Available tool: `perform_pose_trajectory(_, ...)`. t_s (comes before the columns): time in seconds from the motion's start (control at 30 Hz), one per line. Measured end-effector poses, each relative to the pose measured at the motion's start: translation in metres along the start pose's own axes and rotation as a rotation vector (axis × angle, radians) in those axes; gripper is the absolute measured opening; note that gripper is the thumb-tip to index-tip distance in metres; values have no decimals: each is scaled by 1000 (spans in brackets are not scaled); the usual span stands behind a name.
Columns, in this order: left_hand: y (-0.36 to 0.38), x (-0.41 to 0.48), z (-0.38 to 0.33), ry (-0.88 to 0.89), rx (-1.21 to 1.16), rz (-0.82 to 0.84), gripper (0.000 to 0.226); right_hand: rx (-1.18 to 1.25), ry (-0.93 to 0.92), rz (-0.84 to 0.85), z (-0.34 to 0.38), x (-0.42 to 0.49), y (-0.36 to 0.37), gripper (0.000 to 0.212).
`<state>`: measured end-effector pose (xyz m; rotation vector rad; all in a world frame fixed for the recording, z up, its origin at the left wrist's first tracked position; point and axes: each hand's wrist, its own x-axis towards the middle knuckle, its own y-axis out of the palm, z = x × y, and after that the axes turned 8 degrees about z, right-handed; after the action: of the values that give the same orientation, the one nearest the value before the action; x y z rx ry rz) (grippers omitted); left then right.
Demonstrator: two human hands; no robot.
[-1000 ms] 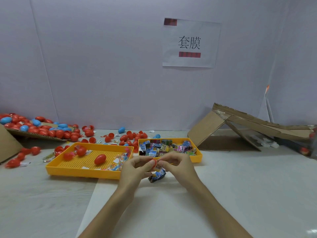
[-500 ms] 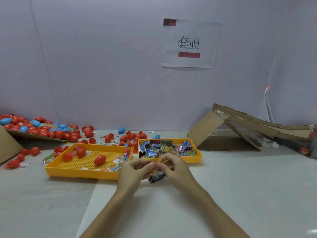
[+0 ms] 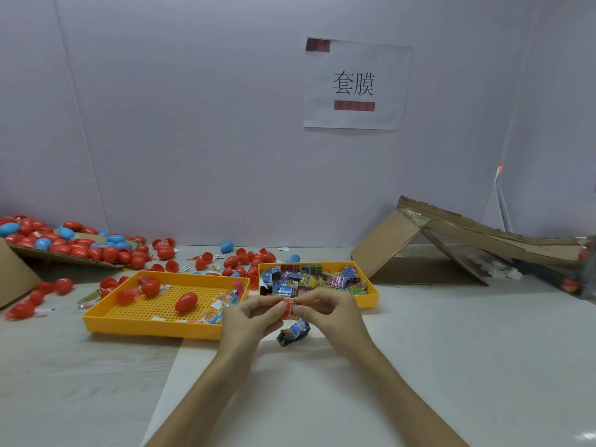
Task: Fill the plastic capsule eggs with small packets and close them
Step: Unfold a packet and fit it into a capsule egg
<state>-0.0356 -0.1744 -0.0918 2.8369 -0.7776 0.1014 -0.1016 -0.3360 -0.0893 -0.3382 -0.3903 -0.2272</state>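
Two hands meet just in front of a shallow yellow plastic tray of coloured packets (image 3: 366, 301). The left hand (image 3: 250, 319) curls fingers and thumb round a small red plastic capsule egg (image 3: 283, 309). The right hand (image 3: 333, 312) pinches the egg's other end, where something white and printed shows, possibly a packet. A crumpled blue-and-black small packet (image 3: 293, 332) lies on the table directly beneath them.

The table (image 3: 451, 350) bears two yellow trays (image 3: 145, 327); loose eggs (image 3: 64, 285); cardboard (image 3: 383, 250).
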Motion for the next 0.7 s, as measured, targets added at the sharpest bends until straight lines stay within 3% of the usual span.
perform_pose_trajectory(0.4,2,-3,-3,-18,-57,15,17,7,-17,-46,3,0,0,20)
perform_pose_trajectory(0.7,3,-4,-6,35,87,5,16,-75,-16,-69,1,0,-1,11)
